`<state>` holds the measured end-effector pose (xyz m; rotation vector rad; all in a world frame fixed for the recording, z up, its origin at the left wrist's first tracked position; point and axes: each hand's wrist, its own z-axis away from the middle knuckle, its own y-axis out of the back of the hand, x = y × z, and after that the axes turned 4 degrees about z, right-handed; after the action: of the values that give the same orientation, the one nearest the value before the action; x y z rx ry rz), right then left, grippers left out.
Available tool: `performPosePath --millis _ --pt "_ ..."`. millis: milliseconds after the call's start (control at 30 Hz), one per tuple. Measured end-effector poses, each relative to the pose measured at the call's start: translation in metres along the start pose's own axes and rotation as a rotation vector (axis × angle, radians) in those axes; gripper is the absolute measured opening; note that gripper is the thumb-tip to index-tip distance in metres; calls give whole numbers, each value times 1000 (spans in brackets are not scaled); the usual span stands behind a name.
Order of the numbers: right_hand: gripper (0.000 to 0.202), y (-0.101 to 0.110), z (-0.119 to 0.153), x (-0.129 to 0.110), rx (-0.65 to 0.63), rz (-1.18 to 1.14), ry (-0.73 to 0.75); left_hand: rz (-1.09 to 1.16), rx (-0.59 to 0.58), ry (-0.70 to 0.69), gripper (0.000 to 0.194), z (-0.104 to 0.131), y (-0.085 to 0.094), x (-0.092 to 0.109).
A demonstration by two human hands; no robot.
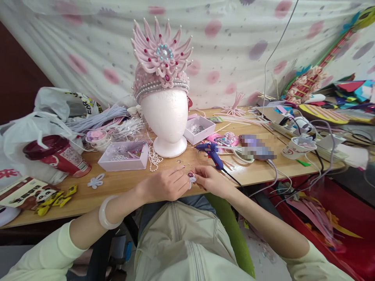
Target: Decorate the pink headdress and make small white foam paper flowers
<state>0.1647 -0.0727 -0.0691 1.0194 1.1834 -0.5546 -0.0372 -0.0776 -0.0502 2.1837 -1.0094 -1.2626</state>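
Between my hands, at the table's front edge, is a small white flower piece point(191, 180) with a dark red gem. My right hand point(211, 181) pinches it at its right side. My left hand point(169, 183) is closed against its left side, with the fingertips partly hidden. A blue glue gun point(212, 153) lies just behind my right hand. Beyond my hands stands a white foam head point(165, 117) wearing a pink crown point(164, 54) trimmed with pearls and red beads. A separate white flower point(96, 181) lies on the table to the left.
Two lilac boxes point(124, 156) point(200, 130) hold beads and small parts. A red lidded cup point(63, 155) leans at the left by plastic bags and yellow wrappers. Paper cup point(299, 148), power strips and cables crowd the right; a red bin point(351, 218) sits below.
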Motion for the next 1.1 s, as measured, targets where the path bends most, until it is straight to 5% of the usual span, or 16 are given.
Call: performPosePath --millis 67,233,333,500,667,933,1100 --pt "43 3 -1 2 -27 -108 -4 139 -14 191 12 -1 1 1" --pt "39 2 6 1 115 -243 183 931 -19 998 17 -12 6 7" --pt "34 -5 11 -1 209 -237 245 1362 14 1214 18 -18 8 10" --pt "34 -9 15 -10 293 -208 285 1708 24 1249 16 -22 10 7" --pt "36 -12 12 -13 269 -408 201 1954 165 1302 21 -20 7 7" --pt "34 -42 6 -11 385 -939 131 2163 219 1439 25 -25 2 16" --pt "36 -49 11 -19 483 -947 187 2181 242 1422 27 -30 1 18"
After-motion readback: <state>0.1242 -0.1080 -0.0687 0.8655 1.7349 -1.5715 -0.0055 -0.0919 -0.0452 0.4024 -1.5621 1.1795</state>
